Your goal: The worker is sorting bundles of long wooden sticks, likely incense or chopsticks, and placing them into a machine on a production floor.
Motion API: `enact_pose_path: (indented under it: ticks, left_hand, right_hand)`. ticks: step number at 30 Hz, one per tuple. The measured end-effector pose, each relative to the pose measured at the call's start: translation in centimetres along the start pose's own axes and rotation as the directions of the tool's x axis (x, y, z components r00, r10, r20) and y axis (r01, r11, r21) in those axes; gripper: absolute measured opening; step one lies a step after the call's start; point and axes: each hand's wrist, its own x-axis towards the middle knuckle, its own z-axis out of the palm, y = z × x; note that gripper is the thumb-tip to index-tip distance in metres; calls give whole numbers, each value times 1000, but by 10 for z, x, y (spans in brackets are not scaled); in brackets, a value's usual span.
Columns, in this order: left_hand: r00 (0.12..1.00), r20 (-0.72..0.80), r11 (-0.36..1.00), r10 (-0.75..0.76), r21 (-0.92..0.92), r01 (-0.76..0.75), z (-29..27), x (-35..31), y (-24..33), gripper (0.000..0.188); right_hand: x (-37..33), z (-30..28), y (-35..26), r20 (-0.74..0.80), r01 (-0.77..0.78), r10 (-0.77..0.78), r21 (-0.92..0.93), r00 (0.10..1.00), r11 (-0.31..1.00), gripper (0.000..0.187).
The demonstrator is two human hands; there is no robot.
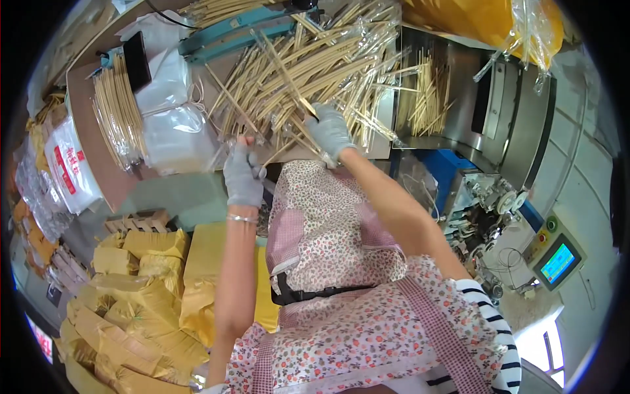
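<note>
The gloved right hand closes on the near end of a plastic-sleeved stick bundle, lying across a crisscrossed pile of sticks on the surface. The left hand curls near clear plastic; its grip is unclear. Pulling could snag neighbouring sticks or tear the thin sleeve.

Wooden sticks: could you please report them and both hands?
Right hand on wrapped sticks; left hand at heap's near edge; exact grips unclear; crisscrossed sticks crowding both.
</note>
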Motion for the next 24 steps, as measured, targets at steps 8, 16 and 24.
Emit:
enact_pose_path:
  ticks: [8, 16, 24]
  left_hand:
    - [-80, 792, -564, 605, 355, -746, 70, -11, 42, 20]
    - [445, 847, 235, 289, 388, -891, 80, -109, -17, 25]
    - [715, 594, 433, 368, 571, -697, 73, -108, -19, 22]
  right_hand:
    - [-100, -142, -63, 169, 393, -379, -58, 910, 918, 20]
    - [-96, -189, -60, -96, 26, 75, 771, 993, 636, 17]
    - [-101, -117, -68, 118, -130, 67, 687, 991, 715, 25]
